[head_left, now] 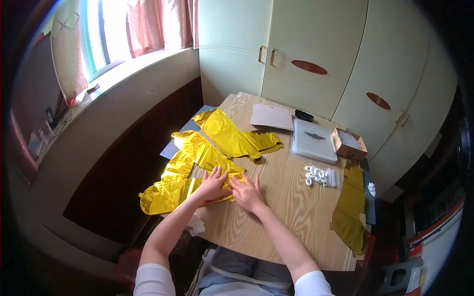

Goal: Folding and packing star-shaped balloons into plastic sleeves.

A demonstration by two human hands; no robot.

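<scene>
A crumpled gold foil balloon (170, 195), partly puffed and creased, lies at the left front of the wooden table (276, 217). My left hand (213, 185) rests flat on its right part, fingers stretched out and pointing away from me. Beside it, my right hand (247, 194) touches the balloon's right end with fingers apart, its palm partly over bare wood. Some of the foil beneath both hands is hidden. Just beyond, a second gold foil balloon (222, 135) lies flat, its darker end toward the right.
At the right edge lies another flat gold foil sheet (350, 207). Near it are several white rings (316, 175) and clear strips (334, 178). Farther back sit a clear plastic case (313, 140), a small cardboard box (349, 143), white paper (271, 117) and a black object (303, 115).
</scene>
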